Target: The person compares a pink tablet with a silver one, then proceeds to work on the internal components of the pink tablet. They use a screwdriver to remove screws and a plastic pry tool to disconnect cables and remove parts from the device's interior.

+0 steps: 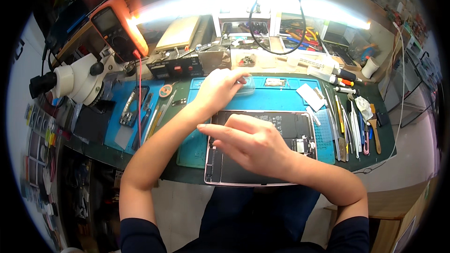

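Note:
My left hand reaches over the blue silicone mat, with curled fingers gripping the edge of a small clear plastic box. My right hand hovers over an opened tablet, its index finger stretched left beside my left forearm and its other fingers bent apart, with no object visible in them. The pink-rimmed tablet lies near the bench's front edge with black batteries and boards exposed; my right hand hides part of it.
A microscope and orange multimeter stand at left, beside a second mat with a phone frame. Tools crowd the right. A looped cable hangs overhead. A power unit sits behind.

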{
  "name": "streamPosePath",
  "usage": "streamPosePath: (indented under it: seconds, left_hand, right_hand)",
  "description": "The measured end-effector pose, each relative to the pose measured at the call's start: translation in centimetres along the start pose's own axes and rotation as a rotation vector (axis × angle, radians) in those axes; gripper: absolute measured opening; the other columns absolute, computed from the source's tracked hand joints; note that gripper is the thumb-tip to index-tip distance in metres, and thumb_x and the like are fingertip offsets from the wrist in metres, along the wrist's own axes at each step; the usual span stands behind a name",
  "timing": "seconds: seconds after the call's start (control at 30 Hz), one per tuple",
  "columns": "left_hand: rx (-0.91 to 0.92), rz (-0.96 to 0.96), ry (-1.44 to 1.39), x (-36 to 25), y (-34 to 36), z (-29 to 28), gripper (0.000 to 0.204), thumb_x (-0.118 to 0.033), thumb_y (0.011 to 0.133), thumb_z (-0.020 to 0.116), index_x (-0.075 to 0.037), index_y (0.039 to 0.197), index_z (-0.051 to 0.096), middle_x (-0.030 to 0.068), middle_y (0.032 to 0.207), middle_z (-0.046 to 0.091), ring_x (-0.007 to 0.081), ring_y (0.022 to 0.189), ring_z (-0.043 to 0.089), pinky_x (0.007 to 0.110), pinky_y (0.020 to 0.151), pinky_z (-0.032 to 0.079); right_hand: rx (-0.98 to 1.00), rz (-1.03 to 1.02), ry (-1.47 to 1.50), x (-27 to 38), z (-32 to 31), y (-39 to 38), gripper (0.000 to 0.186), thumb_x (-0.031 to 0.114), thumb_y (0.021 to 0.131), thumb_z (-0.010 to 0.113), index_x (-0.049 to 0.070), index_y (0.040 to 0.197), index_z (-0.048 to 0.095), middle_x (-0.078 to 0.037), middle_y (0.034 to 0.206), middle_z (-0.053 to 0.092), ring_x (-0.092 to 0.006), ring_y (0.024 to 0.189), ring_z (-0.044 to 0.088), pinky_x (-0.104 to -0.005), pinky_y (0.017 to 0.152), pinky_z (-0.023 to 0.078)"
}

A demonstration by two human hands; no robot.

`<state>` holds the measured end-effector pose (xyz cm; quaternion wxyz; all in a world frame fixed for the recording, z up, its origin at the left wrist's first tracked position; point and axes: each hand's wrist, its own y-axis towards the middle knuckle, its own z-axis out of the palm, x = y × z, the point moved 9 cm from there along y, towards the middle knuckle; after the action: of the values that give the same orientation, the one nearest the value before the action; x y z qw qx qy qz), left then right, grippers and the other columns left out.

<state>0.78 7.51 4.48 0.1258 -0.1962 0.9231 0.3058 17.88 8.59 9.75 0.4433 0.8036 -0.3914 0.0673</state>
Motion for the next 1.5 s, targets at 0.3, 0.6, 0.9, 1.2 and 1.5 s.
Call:
streamPosePath:
  seconds: [0.3, 0.6, 0.9, 1.2, 1.5]
  left_hand:
    - [0.318, -0.275, -0.569, -3.1, -6.4, -3.6, 0.042, -0.006, 0.098, 0.073, -0.002, 0.139, 0.063, 0.0100, 0.112, 0.077, 0.0166, 0.105, 0.072, 0.033, 0.092, 0.057]
    - [0.341, -0.399, -0.578, -5.4, -11.8, -4.2, 0.040, -0.003, 0.098, 0.073, 0.003, 0.135, 0.059, 0.0096, 0.106, 0.072, 0.0156, 0.105, 0.072, 0.033, 0.094, 0.056]
    - [0.189, -0.190, -0.586, -7.1, -11.3, -5.0, 0.043, -0.008, 0.091, 0.081, 0.002, 0.128, 0.060, 0.0114, 0.100, 0.072, 0.0222, 0.090, 0.072, 0.037, 0.078, 0.057]
    - [0.174, -0.149, -0.640, -7.3, -11.1, -4.8, 0.054, -0.011, 0.092, 0.081, 0.000, 0.139, 0.056, 0.0082, 0.098, 0.067, 0.0202, 0.084, 0.067, 0.035, 0.075, 0.056]
    - [0.153, -0.153, -0.624, -7.3, -11.1, -4.8, 0.056, -0.011, 0.091, 0.082, -0.002, 0.139, 0.055, 0.0057, 0.095, 0.064, 0.0167, 0.084, 0.066, 0.032, 0.072, 0.055]
  right_hand:
    - [-0.033, -0.033, 0.085, -0.3, -0.1, -0.1, 0.043, 0.004, 0.092, 0.070, 0.011, 0.134, 0.067, -0.012, 0.094, 0.069, -0.0326, 0.087, 0.071, -0.0422, 0.076, 0.058]
    - [-0.058, -0.022, 0.114, -0.3, -0.9, 0.2, 0.052, 0.004, 0.087, 0.075, 0.009, 0.138, 0.066, -0.015, 0.118, 0.071, -0.0345, 0.104, 0.070, -0.0417, 0.088, 0.058]
    - [0.048, 0.175, 0.339, -1.5, 0.1, -0.2, 0.056, -0.005, 0.089, 0.071, 0.008, 0.143, 0.065, -0.014, 0.120, 0.069, -0.0295, 0.100, 0.070, -0.0387, 0.088, 0.059]
    - [0.038, 0.082, 0.286, -1.3, 0.1, 0.0, 0.057, -0.008, 0.089, 0.064, 0.004, 0.145, 0.059, -0.015, 0.113, 0.068, -0.0305, 0.097, 0.070, -0.0412, 0.085, 0.059]
    - [0.045, 0.076, 0.239, -1.1, -0.1, 0.0, 0.057, -0.006, 0.089, 0.067, 0.005, 0.145, 0.059, -0.015, 0.114, 0.068, -0.0303, 0.097, 0.071, -0.0397, 0.084, 0.059]
